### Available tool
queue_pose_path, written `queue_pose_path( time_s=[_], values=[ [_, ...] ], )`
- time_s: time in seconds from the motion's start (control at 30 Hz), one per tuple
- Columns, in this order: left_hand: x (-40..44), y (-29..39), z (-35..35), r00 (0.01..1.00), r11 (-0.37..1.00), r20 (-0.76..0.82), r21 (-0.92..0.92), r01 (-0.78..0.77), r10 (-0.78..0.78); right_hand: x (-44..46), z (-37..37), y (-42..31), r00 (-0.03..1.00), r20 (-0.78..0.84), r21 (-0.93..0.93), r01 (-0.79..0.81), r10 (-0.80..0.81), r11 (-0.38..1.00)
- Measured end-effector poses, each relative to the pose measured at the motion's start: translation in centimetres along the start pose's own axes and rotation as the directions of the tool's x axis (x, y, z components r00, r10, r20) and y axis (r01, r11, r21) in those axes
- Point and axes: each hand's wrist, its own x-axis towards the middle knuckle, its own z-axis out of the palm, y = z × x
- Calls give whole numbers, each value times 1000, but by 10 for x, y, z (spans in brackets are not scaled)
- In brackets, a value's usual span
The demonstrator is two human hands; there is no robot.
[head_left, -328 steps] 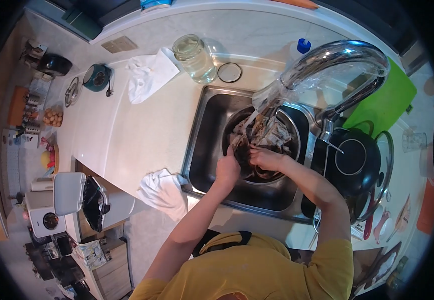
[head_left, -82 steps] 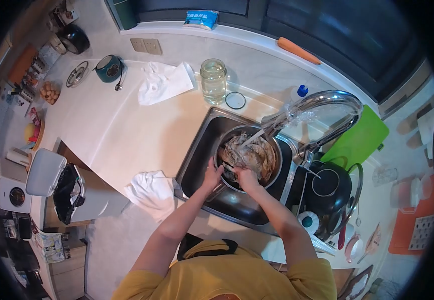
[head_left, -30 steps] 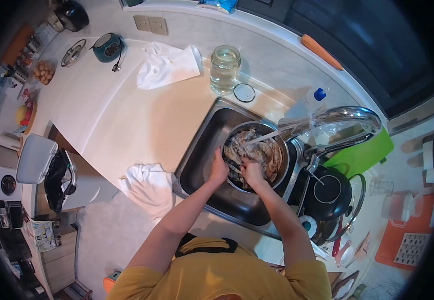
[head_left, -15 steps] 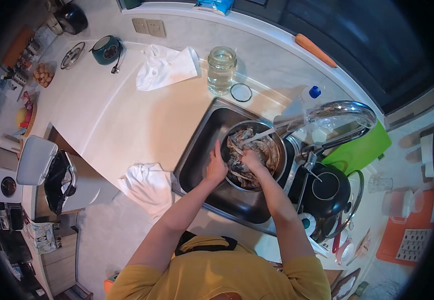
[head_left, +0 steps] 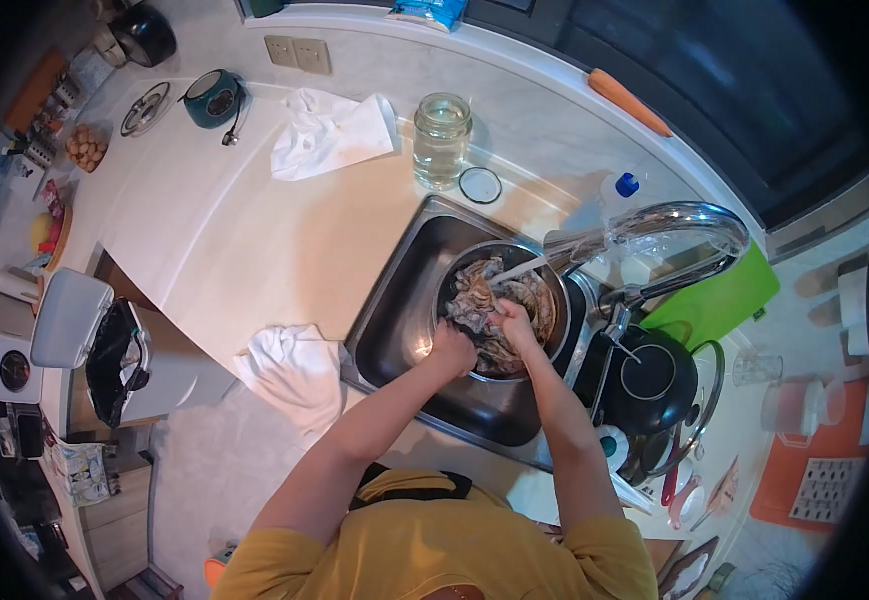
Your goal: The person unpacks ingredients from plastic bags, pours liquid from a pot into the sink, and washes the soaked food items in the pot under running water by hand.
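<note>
A round metal bowl (head_left: 565, 318) stands in the steel sink (head_left: 386, 325), filled with greyish-brown, fish-like pieces (head_left: 494, 290) with dark skin; their exact kind is unclear. From the faucet (head_left: 689, 215), a stream of water (head_left: 520, 270) falls onto them. My left hand (head_left: 453, 350) reaches over the bowl's near left rim, its fingers bent down into the contents and mostly hidden. To its right, my right hand (head_left: 514, 325) is closed on one of the pieces, thumb and fingers pressed around it.
Behind the sink stand a glass jar (head_left: 441, 145) of clear liquid and its lid (head_left: 480, 185). A black pot (head_left: 654, 375) and a green board (head_left: 719, 290) are at the right. White cloths (head_left: 294, 375) lie on the counter at left. A carrot (head_left: 629, 102) rests on the ledge.
My left hand has moved from the bowl's left edge, fingers extended, down into the contents with fingers bent. My right hand has shifted slightly, and the pieces have been turned about.
</note>
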Motion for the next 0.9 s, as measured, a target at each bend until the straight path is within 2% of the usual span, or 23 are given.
queue_pose_path(
  time_s=[0.03,0.13,0.2,0.23,0.27,0.3,0.33,0.37,0.43,0.47,0.53,0.6,0.67,0.7,0.73,0.77,0.8,0.83,0.87,0.9],
  values=[
    [5,0,-2,986,997,165,73,-2,-10,-7,3,-7,998,-67,106,27,-20,994],
    [35,-3,18,981,996,173,-17,87,-83,-15,11,-17,994,-95,53,55,-50,997],
    [48,-6,19,970,996,227,0,85,-83,-21,8,-26,993,-114,119,44,-31,992],
    [50,-6,20,955,997,286,11,82,-82,-25,4,-29,988,-155,228,48,-12,972],
    [51,-6,22,954,997,288,12,80,-80,-29,-1,-33,981,-192,334,54,12,941],
    [51,-7,25,976,997,206,1,73,-71,-36,-5,-43,972,-230,372,124,-38,920],
    [54,-7,30,990,998,122,-11,65,-63,-39,-14,-46,966,-257,417,113,-3,902],
    [59,-6,33,990,998,123,-14,64,-62,-42,-24,-50,959,-280,400,70,49,914],
    [74,-5,44,979,983,96,-28,182,-178,-56,-35,-69,921,-347,303,-69,177,951],
    [75,-5,45,979,983,95,-28,181,-178,-61,-37,-71,921,-347,302,-68,177,951],
    [66,-6,30,983,991,149,96,93,-107,-73,-38,-75,857,-499,374,82,126,924],
    [51,-10,17,993,997,95,30,70,-73,-84,-41,-78,842,-522,380,90,133,921],
    [33,-16,-7,998,999,50,-29,39,-37,-90,-45,-67,793,-609,188,118,22,975],
    [29,-22,-32,978,986,207,-167,20,15,-90,-43,-62,790,-613,194,115,29,974],
    [27,-26,-44,933,953,349,-303,25,86,-90,-41,-56,792,-609,119,149,-46,982],
    [36,-26,-19,993,977,83,-205,-61,79,-90,-40,-52,792,-597,42,185,-123,982],
    [37,-26,-11,993,977,83,-204,-61,79,-89,-37,-54,792,-598,42,185,-124,982],
    [39,-27,-4,946,979,-295,-110,-172,133,-86,-33,-55,805,-582,9,151,-117,988],
    [41,-27,3,756,971,-623,19,-239,198,-83,-27,-57,817,-566,-24,118,-111,993],
    [48,-27,15,755,971,-625,20,-239,198,-79,-21,-59,817,-574,24,81,-53,996]
  ],
)
